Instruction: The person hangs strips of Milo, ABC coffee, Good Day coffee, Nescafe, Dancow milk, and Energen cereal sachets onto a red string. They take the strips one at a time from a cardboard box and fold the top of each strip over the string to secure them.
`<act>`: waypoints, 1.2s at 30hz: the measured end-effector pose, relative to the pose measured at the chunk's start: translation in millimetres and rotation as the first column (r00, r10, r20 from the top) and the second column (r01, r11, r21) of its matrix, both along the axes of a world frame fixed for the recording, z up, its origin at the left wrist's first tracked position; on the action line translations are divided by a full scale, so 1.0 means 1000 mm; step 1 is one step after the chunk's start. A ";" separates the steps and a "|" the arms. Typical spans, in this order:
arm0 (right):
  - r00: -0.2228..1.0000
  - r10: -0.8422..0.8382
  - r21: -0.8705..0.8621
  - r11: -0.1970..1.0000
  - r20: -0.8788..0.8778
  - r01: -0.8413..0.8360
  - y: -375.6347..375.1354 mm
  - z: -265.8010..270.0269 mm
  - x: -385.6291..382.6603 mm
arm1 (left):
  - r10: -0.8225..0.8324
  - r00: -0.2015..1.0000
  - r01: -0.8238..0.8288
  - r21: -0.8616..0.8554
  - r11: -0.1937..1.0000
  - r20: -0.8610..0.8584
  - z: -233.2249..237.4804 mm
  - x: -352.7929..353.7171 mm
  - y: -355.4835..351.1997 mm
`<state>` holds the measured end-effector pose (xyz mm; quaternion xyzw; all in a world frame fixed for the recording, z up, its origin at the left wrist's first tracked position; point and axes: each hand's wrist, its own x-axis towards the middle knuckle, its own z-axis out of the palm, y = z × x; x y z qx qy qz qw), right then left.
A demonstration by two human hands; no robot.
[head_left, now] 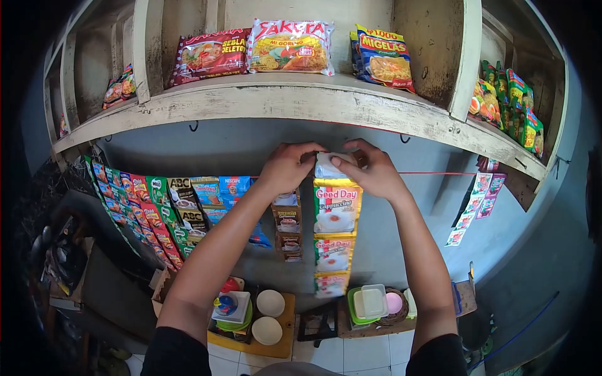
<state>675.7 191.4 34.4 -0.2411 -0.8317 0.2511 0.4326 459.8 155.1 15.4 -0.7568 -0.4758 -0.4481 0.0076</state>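
A hanging strip of Good Day cappuccino coffee sachets (337,207) is in front of me, several sachets long, below the shelf. My right hand (373,168) grips its top sachet, thumb pressed on the pale face and fingers curled over the upper edge. At the upper left corner of the same sachet, my left hand (291,164) is closed with its fingertips together, seemingly on the edge. A red string (436,173) runs behind at this height; whether the strip's top touches it is hidden. Left of the strip hangs a row of brown coffee sachets (288,225), partly behind my left wrist.
A wooden shelf (282,100) with noodle packs (291,47) juts out above my hands, with hooks (193,126) under it. More sachet strips (147,213) hang at left and others (470,207) at right. Below stand bowls (271,303) and plastic containers (371,301).
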 end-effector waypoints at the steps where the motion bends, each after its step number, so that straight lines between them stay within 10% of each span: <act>1: 0.965 -0.181 0.111 0.981 0.191 0.162 -0.011 0.009 0.000 | 0.000 1.000 0.000 -0.002 1.000 -0.001 -0.001 -0.003 0.005; 6: 0.806 -0.527 0.529 0.780 0.269 0.333 -0.018 -0.006 -0.004 | -0.077 0.997 0.078 -0.548 0.833 0.026 -0.007 -0.019 0.030; 10: 0.713 -0.541 0.550 0.794 0.447 0.257 -0.022 -0.005 -0.004 | 0.019 0.989 -0.100 -0.558 0.824 -0.150 0.014 -0.018 0.001; 12: 0.694 -0.552 0.578 0.781 0.462 0.237 -0.019 -0.008 -0.002 | -0.141 0.990 0.138 -0.254 0.957 0.006 0.002 -0.042 0.007; 14: 0.738 -0.582 0.814 0.576 0.341 0.077 -0.011 -0.014 0.001 | -0.101 0.995 0.101 -0.256 0.961 0.011 0.008 -0.049 -0.015; 20: 0.825 -0.265 0.457 0.890 0.499 0.010 0.000 -0.014 -0.008 | -0.019 1.000 0.014 -0.337 0.941 -0.012 -0.005 -0.057 -0.056; 36: 0.875 -0.222 0.386 0.922 0.430 0.044 -0.008 -0.025 -0.029 | 0.080 0.997 -0.070 -0.309 0.948 0.019 -0.016 -0.075 -0.051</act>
